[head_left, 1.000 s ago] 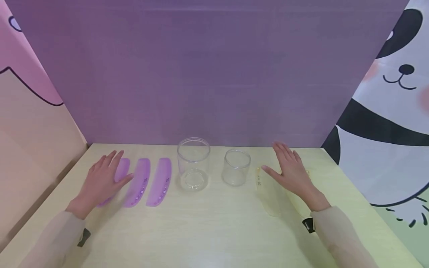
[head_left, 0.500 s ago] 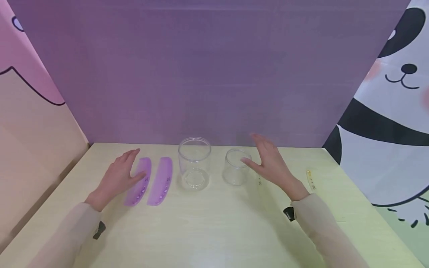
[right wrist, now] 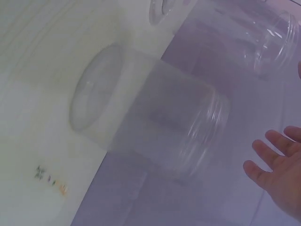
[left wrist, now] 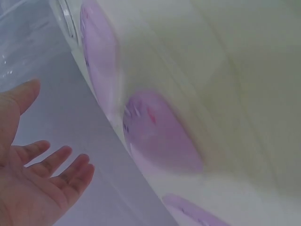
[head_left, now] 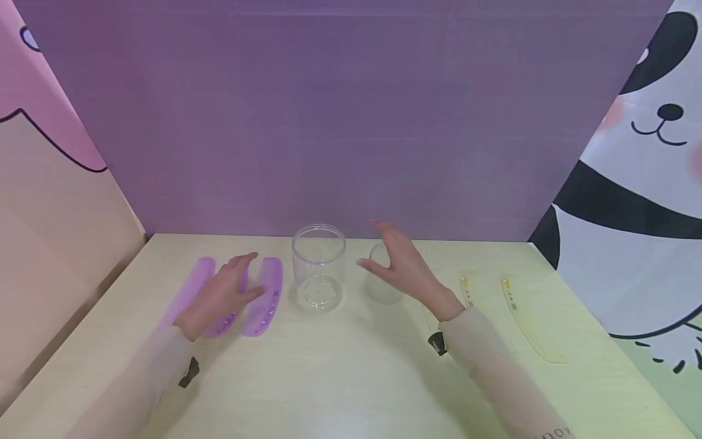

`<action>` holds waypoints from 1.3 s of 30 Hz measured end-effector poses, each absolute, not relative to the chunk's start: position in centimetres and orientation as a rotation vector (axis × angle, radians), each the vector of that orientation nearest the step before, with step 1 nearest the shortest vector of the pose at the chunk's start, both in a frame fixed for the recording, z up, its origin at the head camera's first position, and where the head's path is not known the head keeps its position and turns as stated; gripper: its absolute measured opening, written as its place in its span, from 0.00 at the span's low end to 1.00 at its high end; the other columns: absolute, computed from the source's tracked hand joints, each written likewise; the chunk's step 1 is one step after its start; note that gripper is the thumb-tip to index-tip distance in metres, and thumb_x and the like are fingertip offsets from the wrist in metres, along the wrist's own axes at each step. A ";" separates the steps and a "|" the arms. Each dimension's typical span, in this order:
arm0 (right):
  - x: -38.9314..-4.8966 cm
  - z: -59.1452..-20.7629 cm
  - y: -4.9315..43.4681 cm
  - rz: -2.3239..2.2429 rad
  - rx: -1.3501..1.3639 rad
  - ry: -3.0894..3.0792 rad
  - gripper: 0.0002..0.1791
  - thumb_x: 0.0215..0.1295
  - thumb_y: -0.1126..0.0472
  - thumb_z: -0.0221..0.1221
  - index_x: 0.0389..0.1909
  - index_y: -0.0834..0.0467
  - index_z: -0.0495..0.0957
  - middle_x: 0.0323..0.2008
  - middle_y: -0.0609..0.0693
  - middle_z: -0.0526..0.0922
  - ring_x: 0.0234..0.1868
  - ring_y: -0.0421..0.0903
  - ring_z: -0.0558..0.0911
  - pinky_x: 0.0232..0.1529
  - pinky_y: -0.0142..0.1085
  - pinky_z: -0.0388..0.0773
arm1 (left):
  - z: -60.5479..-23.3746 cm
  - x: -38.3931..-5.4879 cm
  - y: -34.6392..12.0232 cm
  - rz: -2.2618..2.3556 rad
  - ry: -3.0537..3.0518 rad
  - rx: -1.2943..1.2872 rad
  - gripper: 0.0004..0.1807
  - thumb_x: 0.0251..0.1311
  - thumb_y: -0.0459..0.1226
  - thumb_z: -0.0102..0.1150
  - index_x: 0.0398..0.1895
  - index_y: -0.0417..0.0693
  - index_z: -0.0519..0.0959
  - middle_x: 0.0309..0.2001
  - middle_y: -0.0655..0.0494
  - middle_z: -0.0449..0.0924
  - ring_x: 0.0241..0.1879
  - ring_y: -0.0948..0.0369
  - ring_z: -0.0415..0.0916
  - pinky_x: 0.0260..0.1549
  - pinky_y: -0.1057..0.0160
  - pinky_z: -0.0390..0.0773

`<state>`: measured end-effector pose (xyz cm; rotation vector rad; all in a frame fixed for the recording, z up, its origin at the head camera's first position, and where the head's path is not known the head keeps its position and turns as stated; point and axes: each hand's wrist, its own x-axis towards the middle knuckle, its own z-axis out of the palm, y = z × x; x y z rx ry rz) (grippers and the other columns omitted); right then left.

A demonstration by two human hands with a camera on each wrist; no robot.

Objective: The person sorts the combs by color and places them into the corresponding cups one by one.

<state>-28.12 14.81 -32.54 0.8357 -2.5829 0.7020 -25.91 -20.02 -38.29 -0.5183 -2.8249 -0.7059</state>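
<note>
Short clear cylindrical plastic jar (right wrist: 153, 115), upright | my right hand (head_left: 406, 268) nearer, beside it | left hand (head_left: 222, 296) well left of it | both empty

On the table (head_left: 340, 390), with the partition (head_left: 351, 122) behind it, three combs (head_left: 270, 274) lay left, below your left hand (head_left: 223, 294), one jar (head_left: 319, 265) stood mid-table, a second jar (head_left: 379, 291) just right of it near your right hand (head_left: 404, 268), and more combs (head_left: 528, 320) lay farther right.
</note>
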 end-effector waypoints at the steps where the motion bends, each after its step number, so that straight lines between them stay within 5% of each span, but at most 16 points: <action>1: -28.2 -32.6 14.5 0.725 0.842 -2.582 0.43 0.58 0.44 0.58 0.67 0.61 0.53 0.66 0.56 0.60 0.68 0.53 0.57 0.68 0.47 0.55 | -38.4 -26.0 -19.8 -0.717 -2.834 -0.517 0.41 0.55 0.44 0.60 0.67 0.37 0.53 0.63 0.34 0.59 0.60 0.38 0.61 0.55 0.41 0.68; 20: -29.7 -34.7 10.5 1.084 0.878 -2.557 0.44 0.55 0.50 0.63 0.67 0.62 0.53 0.66 0.58 0.60 0.68 0.53 0.59 0.67 0.48 0.59 | -39.9 -27.7 -17.2 -0.809 -2.900 -0.445 0.41 0.52 0.40 0.63 0.64 0.29 0.55 0.59 0.30 0.64 0.59 0.38 0.63 0.58 0.43 0.66; 25: -29.9 -35.4 10.1 1.265 0.904 -2.507 0.43 0.54 0.54 0.64 0.66 0.64 0.53 0.65 0.59 0.61 0.64 0.54 0.64 0.62 0.49 0.66 | -40.0 -27.7 -16.9 -0.864 -2.939 -0.362 0.42 0.51 0.41 0.64 0.64 0.30 0.55 0.58 0.28 0.64 0.56 0.38 0.65 0.56 0.43 0.68; 39: -29.8 -36.6 9.5 1.498 0.896 -2.464 0.48 0.51 0.59 0.66 0.69 0.57 0.49 0.69 0.55 0.56 0.65 0.55 0.64 0.62 0.47 0.67 | -40.3 -28.1 -16.6 -0.904 -2.987 -0.209 0.44 0.46 0.39 0.68 0.64 0.34 0.56 0.58 0.32 0.65 0.57 0.41 0.65 0.57 0.44 0.68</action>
